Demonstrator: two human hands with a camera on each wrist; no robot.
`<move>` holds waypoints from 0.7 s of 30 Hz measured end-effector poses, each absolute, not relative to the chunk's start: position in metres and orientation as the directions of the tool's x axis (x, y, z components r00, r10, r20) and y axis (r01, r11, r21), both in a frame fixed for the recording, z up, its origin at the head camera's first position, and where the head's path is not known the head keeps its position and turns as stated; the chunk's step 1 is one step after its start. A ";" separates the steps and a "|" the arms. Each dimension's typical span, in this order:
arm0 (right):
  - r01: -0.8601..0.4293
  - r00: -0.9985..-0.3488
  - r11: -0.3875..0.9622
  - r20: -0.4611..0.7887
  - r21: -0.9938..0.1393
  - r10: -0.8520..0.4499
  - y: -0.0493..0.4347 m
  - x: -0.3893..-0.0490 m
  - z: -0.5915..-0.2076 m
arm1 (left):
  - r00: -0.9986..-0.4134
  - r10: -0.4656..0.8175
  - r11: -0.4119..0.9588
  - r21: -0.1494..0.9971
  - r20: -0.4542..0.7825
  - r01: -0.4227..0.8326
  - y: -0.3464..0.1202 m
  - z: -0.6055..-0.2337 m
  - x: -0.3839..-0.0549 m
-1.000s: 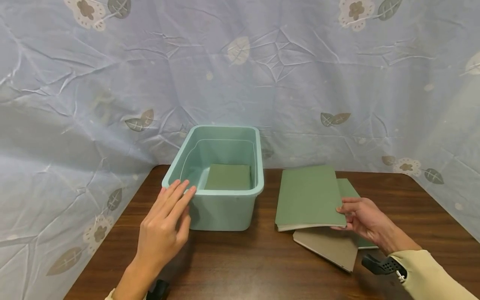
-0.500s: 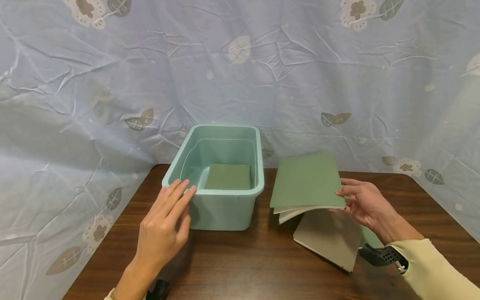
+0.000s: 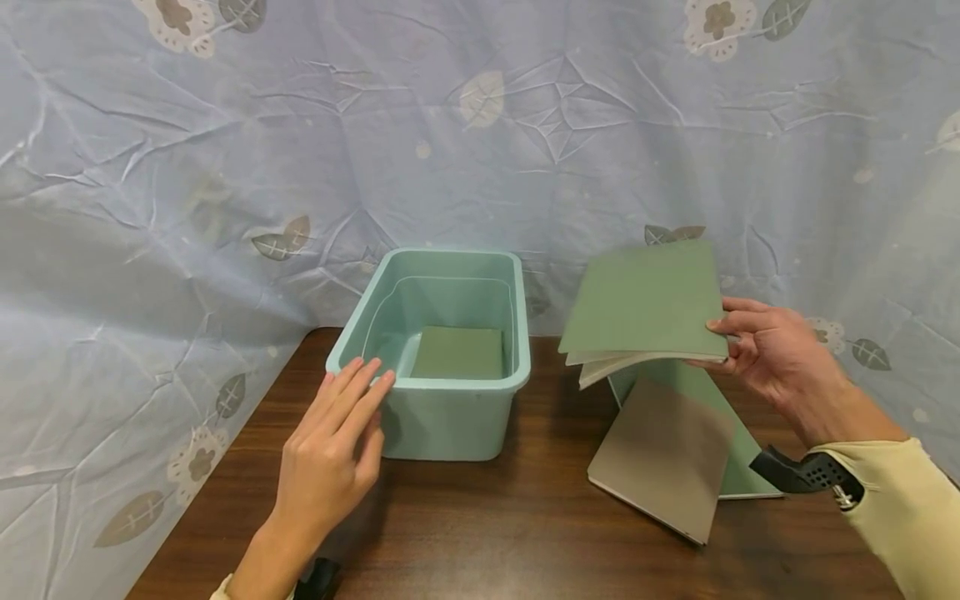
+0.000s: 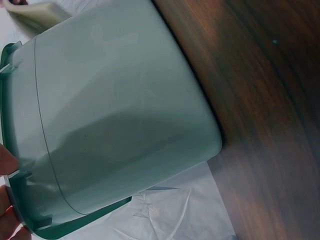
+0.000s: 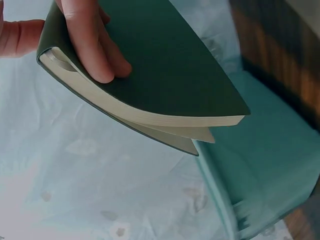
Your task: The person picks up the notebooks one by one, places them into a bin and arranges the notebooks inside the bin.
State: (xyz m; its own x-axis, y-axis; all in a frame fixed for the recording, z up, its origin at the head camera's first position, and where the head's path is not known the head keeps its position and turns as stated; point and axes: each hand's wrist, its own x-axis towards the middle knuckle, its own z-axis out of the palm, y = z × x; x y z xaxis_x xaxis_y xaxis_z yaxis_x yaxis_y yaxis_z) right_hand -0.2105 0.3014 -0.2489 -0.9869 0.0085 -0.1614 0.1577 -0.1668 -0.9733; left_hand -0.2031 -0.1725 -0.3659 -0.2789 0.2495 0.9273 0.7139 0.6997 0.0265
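My right hand grips a green softcover notebook by its right edge, up off the table. In the right wrist view the fingers press on its cover, and the notebook's pages sag apart at the far end. My left hand rests with straight fingers on the near left rim of a pale teal plastic bin. Another green notebook lies inside the bin. Below the raised notebook, a tan notebook lies across a green notebook, which is partly hidden.
The bin stands on a dark wood table, left of the notebooks. A patterned, creased cloth hangs behind the table and along its sides. Black straps circle the wrists.
My right hand has lifted the green notebook up from the pile and a little to the right, uncovering more of the tan and green notebooks. The left hand stays at the bin's rim.
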 end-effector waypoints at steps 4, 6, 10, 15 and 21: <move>0.113 -0.993 -0.239 -0.120 -0.964 0.012 0.302 -0.213 -0.232 | -0.279 0.249 0.701 0.026 0.927 0.713 -0.173 -0.366 -0.203; 0.101 -0.995 -0.276 -0.104 -0.956 -0.005 0.301 -0.214 -0.226 | -0.281 0.251 0.702 0.026 0.926 0.712 -0.173 -0.366 -0.203; 0.101 -0.995 -0.363 -0.087 -0.926 -0.054 0.295 -0.217 -0.214 | -0.285 0.249 0.706 0.028 0.925 0.708 -0.174 -0.368 -0.204; 0.094 -0.995 -0.423 -0.077 -0.901 -0.056 0.285 -0.218 -0.201 | -0.278 0.248 0.707 0.023 0.928 0.707 -0.174 -0.368 -0.205; 0.119 -0.993 -0.470 -0.103 -0.874 -0.059 0.271 -0.221 -0.189 | -0.280 0.244 0.709 0.026 0.928 0.705 -0.174 -0.366 -0.205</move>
